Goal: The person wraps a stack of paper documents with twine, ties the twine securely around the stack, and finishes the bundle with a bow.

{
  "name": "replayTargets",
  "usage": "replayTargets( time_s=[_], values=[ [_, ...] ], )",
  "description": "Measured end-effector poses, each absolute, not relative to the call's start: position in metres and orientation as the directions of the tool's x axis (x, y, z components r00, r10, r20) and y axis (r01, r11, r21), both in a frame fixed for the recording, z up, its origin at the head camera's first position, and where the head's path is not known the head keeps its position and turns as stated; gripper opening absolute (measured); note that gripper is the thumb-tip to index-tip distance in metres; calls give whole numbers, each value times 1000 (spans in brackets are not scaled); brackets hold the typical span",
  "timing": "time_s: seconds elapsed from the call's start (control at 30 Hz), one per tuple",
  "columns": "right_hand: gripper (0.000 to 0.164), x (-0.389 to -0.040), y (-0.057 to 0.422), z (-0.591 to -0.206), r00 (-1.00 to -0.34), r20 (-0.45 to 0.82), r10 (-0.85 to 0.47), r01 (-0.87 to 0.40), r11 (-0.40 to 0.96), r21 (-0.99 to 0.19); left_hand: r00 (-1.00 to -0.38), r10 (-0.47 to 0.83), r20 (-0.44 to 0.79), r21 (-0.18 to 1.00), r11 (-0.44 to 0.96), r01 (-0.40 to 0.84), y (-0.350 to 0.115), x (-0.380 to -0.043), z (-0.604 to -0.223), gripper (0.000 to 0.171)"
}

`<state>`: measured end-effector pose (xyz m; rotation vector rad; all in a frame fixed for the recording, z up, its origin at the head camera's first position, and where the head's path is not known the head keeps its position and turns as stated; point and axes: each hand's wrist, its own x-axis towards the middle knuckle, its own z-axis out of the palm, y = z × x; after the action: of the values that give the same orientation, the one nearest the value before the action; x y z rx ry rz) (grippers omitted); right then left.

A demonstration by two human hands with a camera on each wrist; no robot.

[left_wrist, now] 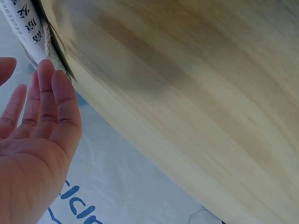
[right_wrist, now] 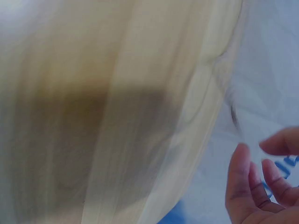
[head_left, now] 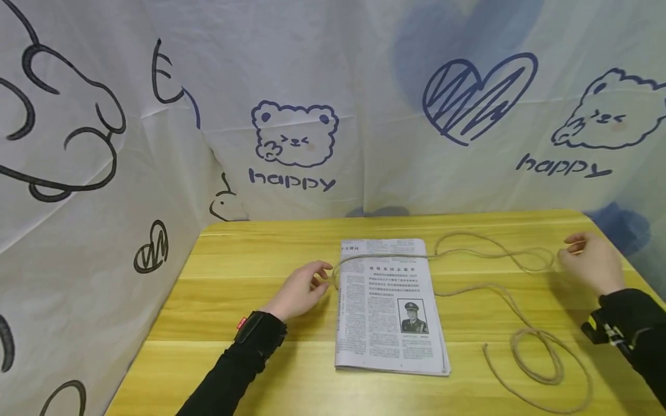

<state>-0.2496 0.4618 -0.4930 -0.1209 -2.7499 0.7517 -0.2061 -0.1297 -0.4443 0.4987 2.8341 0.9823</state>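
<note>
A folded newspaper stack (head_left: 382, 344) lies on the table, with a length of twine (head_left: 387, 255) running across its upper part and round its left edge. My left hand (head_left: 300, 289) is beside that edge, fingers lightly bent. In the left wrist view, its fingertips (left_wrist: 46, 67) are right at the twine (left_wrist: 48, 42) along the newspaper's side. Over at the far right, my right hand (head_left: 593, 263) hovers close to a bend of the twine. The right wrist view shows a gap between thumb and forefinger, with blurred twine (right_wrist: 191, 114) beyond the hand.
The wooden table (head_left: 244, 242) has rounded corners. A lower strand of twine leaves the newspaper's right side and curls into a loop (head_left: 554, 361) near the front right. White cloth (head_left: 374, 156) with blue drawings hangs behind the table and on the left.
</note>
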Motion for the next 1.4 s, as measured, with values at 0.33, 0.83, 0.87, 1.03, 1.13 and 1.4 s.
replayTargets(
  time_s=[0.33,0.83,0.87,1.03,1.13,1.4],
  values=[
    [19,-182,363,-444,-907,176,-381,-419,796,-438,-935,353,-19,633,729,262,-129,-201,-441,33],
    [30,-136,313,-458,-627,-139,-767,-535,553,-639,-902,431,27,624,698,352,-124,-194,-436,28],
    [27,-135,311,-459,-623,-130,-771,-543,547,-638,-901,433,27,623,697,354,-124,-193,-436,28],
    [24,-136,309,-460,-613,-83,-786,-583,521,-624,-899,436,29,621,697,358,-125,-192,-438,28],
    [25,-137,308,-461,-627,-105,-772,-559,540,-629,-903,430,25,621,701,351,-127,-191,-440,29],
    [22,-152,299,-453,-700,63,-711,-508,434,-744,-908,419,12,627,704,333,-130,-190,-441,29]
  ],
)
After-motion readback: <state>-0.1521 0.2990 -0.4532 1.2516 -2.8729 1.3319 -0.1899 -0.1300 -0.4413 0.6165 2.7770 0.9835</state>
